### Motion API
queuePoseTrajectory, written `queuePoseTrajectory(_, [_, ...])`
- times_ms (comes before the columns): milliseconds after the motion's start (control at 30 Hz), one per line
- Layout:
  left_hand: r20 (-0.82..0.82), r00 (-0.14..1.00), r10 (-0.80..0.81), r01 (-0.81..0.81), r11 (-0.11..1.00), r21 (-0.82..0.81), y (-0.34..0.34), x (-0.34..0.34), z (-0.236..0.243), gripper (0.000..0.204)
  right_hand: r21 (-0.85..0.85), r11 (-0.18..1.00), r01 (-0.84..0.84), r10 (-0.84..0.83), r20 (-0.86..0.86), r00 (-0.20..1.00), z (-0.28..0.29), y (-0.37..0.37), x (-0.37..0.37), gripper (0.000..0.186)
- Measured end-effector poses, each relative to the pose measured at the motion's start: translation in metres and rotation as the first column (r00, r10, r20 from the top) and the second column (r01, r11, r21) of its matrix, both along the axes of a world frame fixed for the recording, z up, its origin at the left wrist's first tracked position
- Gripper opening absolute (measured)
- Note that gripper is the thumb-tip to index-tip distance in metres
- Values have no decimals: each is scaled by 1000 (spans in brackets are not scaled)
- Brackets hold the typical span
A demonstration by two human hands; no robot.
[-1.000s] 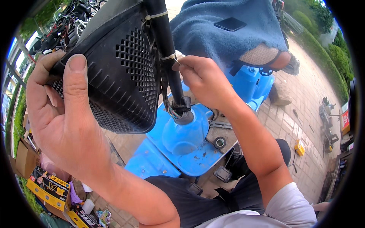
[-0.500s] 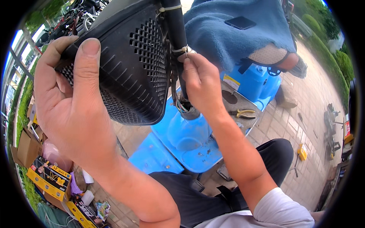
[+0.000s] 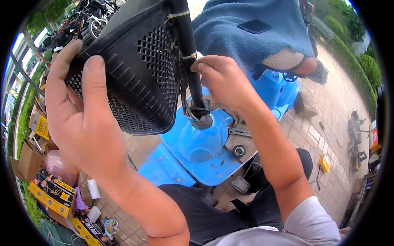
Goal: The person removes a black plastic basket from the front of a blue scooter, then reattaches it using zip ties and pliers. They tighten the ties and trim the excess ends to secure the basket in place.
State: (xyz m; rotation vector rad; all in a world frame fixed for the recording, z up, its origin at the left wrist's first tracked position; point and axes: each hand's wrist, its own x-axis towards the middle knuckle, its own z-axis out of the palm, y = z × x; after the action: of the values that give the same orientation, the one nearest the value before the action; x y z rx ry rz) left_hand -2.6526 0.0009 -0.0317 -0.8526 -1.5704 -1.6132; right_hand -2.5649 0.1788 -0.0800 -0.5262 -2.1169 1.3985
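My left hand (image 3: 88, 123) grips the outer rim of a black plastic basket (image 3: 131, 69), thumb on the near side and fingers curled round the edge. The basket is fixed to a black steering column tube (image 3: 184, 33) by white cable ties, one higher up and a lower cable tie (image 3: 188, 56). At that lower tie my right hand (image 3: 225, 84) is closed in a pinch on its thin tail, right of the tube. Loose wires (image 3: 189, 112) hang beside the tube where it enters the blue scooter body (image 3: 201, 143).
A blue towel (image 3: 225, 37) covers the seat, with a phone (image 3: 254, 26) on it. A black tape roll (image 3: 239, 151) and a metal wrench-like tool (image 3: 240, 132) lie on the footboard. Cartons (image 3: 53, 192) stand at left; a yellow tape measure (image 3: 324, 163) lies right.
My right forearm has swung outward to the right, with the fingers still at the lower tie. The tape roll now shows; the pliers are hidden behind my arm. My left hand keeps its hold.
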Motion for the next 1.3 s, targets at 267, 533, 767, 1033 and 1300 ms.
queuePoseTrajectory(267, [389, 836, -386, 429, 903, -27, 38, 60, -35, 24, -388, 922, 5, -56, -119, 991, -16, -1, -1, 23])
queuePoseTrajectory(533, [446, 868, -217, 391, 853, -345, 78, 37, -40, 40, -487, 863, -133, -134, -474, 870, -35, -14, -13, 24])
queuePoseTrajectory(767, [376, 917, -135, 342, 753, -562, 96, 32, -23, 39, -609, 723, -326, -31, -500, 865, -31, -1, -8, 25])
queuePoseTrajectory(1033, [37, 986, -163, 109, 454, -885, 103, 21, 8, 34, -547, 761, -350, 46, -492, 869, -31, 6, -5, 22])
queuePoseTrajectory(1300, [-199, 938, -285, -80, 381, -921, 97, 17, 9, 40, -625, 656, -422, 61, -514, 856, -34, 2, -8, 24])
